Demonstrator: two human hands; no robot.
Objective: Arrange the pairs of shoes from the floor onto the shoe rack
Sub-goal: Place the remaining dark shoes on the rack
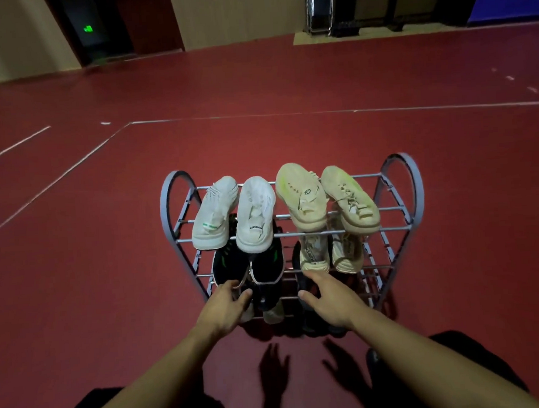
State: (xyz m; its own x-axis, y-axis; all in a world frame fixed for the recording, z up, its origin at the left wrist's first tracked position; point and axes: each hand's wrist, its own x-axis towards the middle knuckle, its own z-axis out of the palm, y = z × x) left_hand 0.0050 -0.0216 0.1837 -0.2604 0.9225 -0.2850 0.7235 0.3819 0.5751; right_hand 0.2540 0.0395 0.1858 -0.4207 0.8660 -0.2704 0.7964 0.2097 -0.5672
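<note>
Head view: shoe rack nearly full; last dark shoes on lowest tier, long axis pointing away. Left hand nearer, fingers loosely spread at heels; right hand spread beside. Neither grip visibly clamped.

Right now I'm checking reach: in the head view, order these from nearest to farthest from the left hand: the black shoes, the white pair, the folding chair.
From the left hand:
1. Black shoes, middle shelf, at its fingertips.
2. White pair, top shelf, left side.
3. Folding chair, far wall, right.
</note>
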